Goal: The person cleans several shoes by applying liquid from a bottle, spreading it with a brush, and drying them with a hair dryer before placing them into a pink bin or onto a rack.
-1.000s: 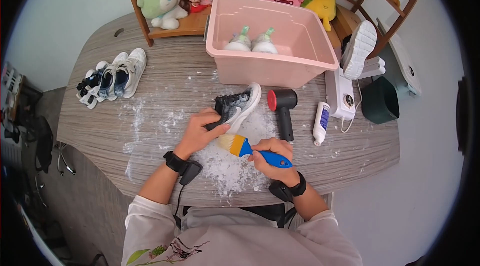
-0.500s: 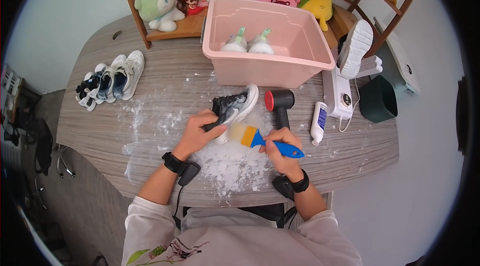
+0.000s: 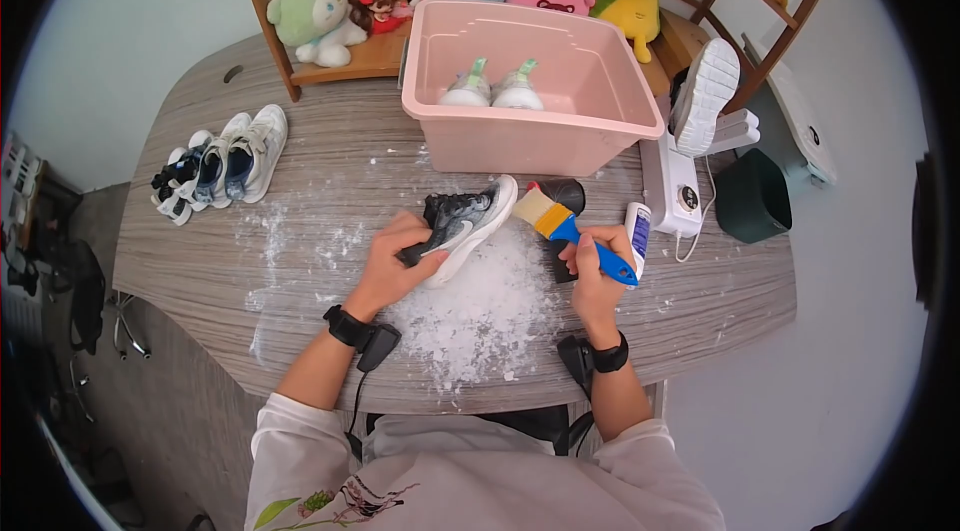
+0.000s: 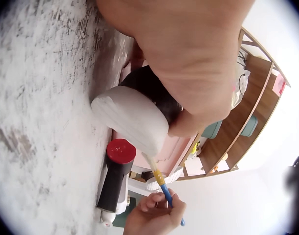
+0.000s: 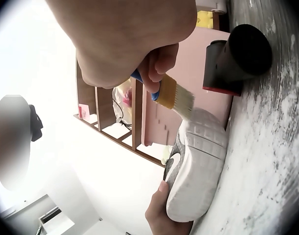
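Note:
A dark grey and black sneaker (image 3: pixel 462 216) with a white sole is held by my left hand (image 3: pixel 393 259) around its heel end, over the powdery tabletop. My right hand (image 3: pixel 604 276) grips the blue handle of a paintbrush (image 3: pixel 551 221). The pale bristles sit right at the toe end of the white sole (image 5: pixel 200 147) in the right wrist view. Behind the brush lies a black hair dryer (image 4: pixel 117 171) with a red end, partly covered by the brush and right hand in the head view. A white bottle (image 3: pixel 638 223) with a blue label is just beyond the right hand.
White powder (image 3: pixel 475 331) covers the table's middle. A pink bin (image 3: pixel 530 143) holding two light shoes stands behind. Several shoes (image 3: pixel 252 156) are lined up at left. At right are a white device (image 3: pixel 668 186) bearing an upturned white shoe (image 3: pixel 706 96), and a dark green bin (image 3: pixel 754 199).
My right hand has moved the brush away from me and rightward, from near the sneaker's heel to its toe. My left hand keeps its grip, with the sneaker slightly shifted.

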Available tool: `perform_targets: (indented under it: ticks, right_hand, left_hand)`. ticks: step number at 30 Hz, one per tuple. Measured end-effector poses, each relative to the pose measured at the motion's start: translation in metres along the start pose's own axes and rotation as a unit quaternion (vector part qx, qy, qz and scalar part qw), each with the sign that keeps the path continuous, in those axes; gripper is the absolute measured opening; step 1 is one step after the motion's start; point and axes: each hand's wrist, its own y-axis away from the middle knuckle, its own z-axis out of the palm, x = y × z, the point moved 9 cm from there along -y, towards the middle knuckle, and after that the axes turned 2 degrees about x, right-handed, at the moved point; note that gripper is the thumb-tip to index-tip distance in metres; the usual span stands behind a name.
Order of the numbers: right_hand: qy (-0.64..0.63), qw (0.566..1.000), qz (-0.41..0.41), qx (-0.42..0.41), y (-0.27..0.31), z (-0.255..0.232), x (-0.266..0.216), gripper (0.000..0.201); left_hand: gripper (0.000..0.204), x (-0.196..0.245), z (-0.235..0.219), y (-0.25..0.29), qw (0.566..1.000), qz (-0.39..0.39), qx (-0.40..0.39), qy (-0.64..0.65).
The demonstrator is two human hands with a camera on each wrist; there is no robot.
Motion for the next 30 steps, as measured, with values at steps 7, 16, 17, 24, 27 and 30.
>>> perform_targets:
  ticks: [7, 16, 17, 24, 27, 30]
  right_hand:
    - [-0.028, 0.998, 0.046, 0.028, -0.004, -0.004, 0.008, 0.010]
    - [-0.045, 0.994, 0.097, -0.023, -0.002, 0.011, 0.021, 0.008]
    - [-0.045, 0.994, 0.097, -0.022, -0.002, 0.012, 0.022, 0.008]
    - [-0.058, 0.993, 0.102, -0.033, -0.002, 0.016, 0.025, 0.013]
    - [-0.064, 0.991, 0.114, -0.028, -0.002, 0.016, 0.029, 0.017]
    - [-0.082, 0.989, 0.124, -0.017, -0.002, 0.015, 0.030, 0.017]
  left_hand:
    - [0.019, 0.031, -0.016, -0.003, 0.977, 0.149, 0.017, -0.149]
    - [0.019, 0.034, -0.020, -0.004, 0.957, 0.141, 0.011, -0.253]
    - [0.019, 0.035, -0.021, -0.005, 0.955, 0.139, 0.015, -0.263]
    - [0.020, 0.037, -0.023, -0.006, 0.936, 0.142, 0.042, -0.320]
    - [0.021, 0.037, -0.025, -0.006, 0.933, 0.141, 0.057, -0.327]
    - [0.022, 0.030, -0.028, -0.006, 0.951, 0.121, 0.064, -0.276]
